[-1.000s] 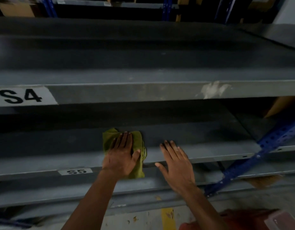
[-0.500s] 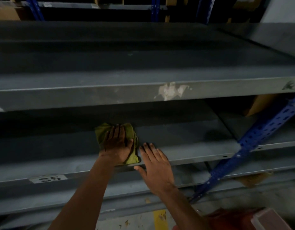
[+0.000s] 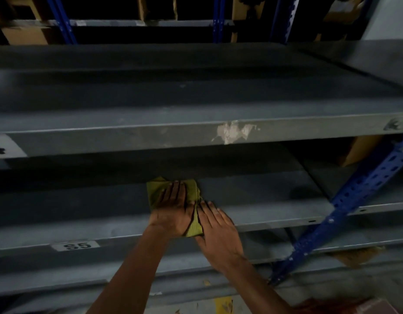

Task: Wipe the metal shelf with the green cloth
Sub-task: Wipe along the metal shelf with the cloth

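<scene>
A crumpled green cloth (image 3: 191,189) lies on the grey metal shelf (image 3: 264,200) marked S5. My left hand (image 3: 173,209) presses flat on the cloth, covering most of it, fingers pointing away from me. My right hand (image 3: 218,232) lies flat just to the right, fingers spread, its fingertips touching the cloth's right edge near the shelf's front lip. Part of the cloth hangs over the front edge between both hands.
Another grey shelf (image 3: 196,98) marked S4 juts out above, with a torn label patch (image 3: 232,131) on its lip. A blue perforated upright (image 3: 359,196) slants at the right. Cardboard boxes (image 3: 23,35) stand at the back top. Lower shelves lie below.
My right hand has slid left until it touches the cloth beside my left hand. The view has shifted, so the shelf labels moved sideways in frame.
</scene>
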